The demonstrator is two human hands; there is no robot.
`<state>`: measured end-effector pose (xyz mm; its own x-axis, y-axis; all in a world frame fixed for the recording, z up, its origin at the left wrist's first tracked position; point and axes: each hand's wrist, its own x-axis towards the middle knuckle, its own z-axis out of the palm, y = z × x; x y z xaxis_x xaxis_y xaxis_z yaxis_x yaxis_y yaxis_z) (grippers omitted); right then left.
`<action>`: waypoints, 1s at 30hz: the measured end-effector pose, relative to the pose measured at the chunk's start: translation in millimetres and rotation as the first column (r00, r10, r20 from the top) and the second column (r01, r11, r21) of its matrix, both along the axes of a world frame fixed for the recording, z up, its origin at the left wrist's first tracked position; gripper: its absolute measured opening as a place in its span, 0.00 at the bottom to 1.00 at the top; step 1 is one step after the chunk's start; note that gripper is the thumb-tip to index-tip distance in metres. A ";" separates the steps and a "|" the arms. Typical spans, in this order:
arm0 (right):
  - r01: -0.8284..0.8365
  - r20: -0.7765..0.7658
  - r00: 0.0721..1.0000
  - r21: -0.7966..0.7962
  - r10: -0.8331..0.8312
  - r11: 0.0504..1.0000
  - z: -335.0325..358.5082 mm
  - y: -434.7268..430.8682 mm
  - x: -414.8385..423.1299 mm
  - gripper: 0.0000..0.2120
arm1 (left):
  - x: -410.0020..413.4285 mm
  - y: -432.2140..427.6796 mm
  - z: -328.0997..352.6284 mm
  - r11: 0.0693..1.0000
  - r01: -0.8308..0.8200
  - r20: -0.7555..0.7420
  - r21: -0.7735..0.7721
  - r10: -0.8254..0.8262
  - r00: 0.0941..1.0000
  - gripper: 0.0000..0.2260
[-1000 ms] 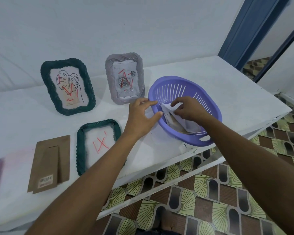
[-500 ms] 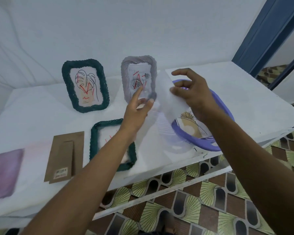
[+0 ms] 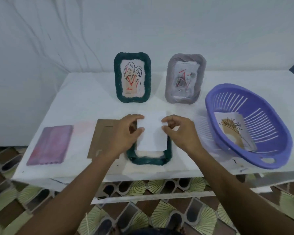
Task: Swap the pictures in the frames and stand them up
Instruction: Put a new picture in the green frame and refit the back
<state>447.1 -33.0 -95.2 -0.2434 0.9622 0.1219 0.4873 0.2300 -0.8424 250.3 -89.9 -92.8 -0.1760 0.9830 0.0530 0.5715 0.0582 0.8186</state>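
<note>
In the last second the white rectangular paper sheet [image 3: 151, 133] had left the purple slotted plastic basket [image 3: 278, 160] at 3 o'clock on the white cloth-covered table [image 3: 85, 99]. 1 second earlier both hands were at the basket's rim, the right one among the papers. 0.5 seconds earlier the right hand held the sheet in the air.

Now the sheet hung over the dark green braided frame lying flat [image 3: 149, 160] at 6 o'clock and covered most of its opening. Whether it touched the frame could not be told. The left hand [image 3: 124, 133] pinched the sheet's left edge between thumb and fingers, and the right hand [image 3: 178, 133] pinched the right edge the same way, both closed narrowly on the paper. The side facing up was blank (any print was turned down).

This looked like the start of seating a new picture in the opened frame. The brown cardboard backing board [image 3: 102, 136] lay at 8 o'clock, just beside the frame and partly under the left hand. It would probably go on next, before the frame could be stood up.

1 beige palm-leaf picture [image 3: 232, 131] remained in the basket. 2 frames stood upright: a dark green braided standing frame [image 3: 132, 77] at 12 o'clock and a grey ruffled standing frame [image 3: 185, 80] at 1 o'clock. A pink-purple flat rectangular piece [image 3: 49, 145] lay at 9 o'clock.
</note>
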 end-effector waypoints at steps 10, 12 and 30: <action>-0.247 0.435 0.895 0.315 0.092 0.916 -45.2 -2.9 7.2 0.12 | -22.0 -8.0 -37.7 0.989 0.150 -0.535 0.003 -0.126 0.835 0.18; -0.237 0.447 0.891 0.309 0.079 0.921 -49.4 -1.6 9.3 0.16 | -23.6 -6.4 -38.4 0.988 0.154 -0.549 -0.016 -0.137 0.824 0.19; -0.201 0.446 0.893 0.263 0.066 0.944 -59.4 1.0 12.3 0.22 | -27.5 -7.4 -41.4 0.982 0.187 -0.491 -0.041 -0.183 0.852 0.26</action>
<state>459.3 -32.0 -154.6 -0.4596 0.8525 0.2489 0.7288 0.5222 -0.4430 222.8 -97.2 -134.1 0.0596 0.9940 0.0921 0.8981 -0.0937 0.4296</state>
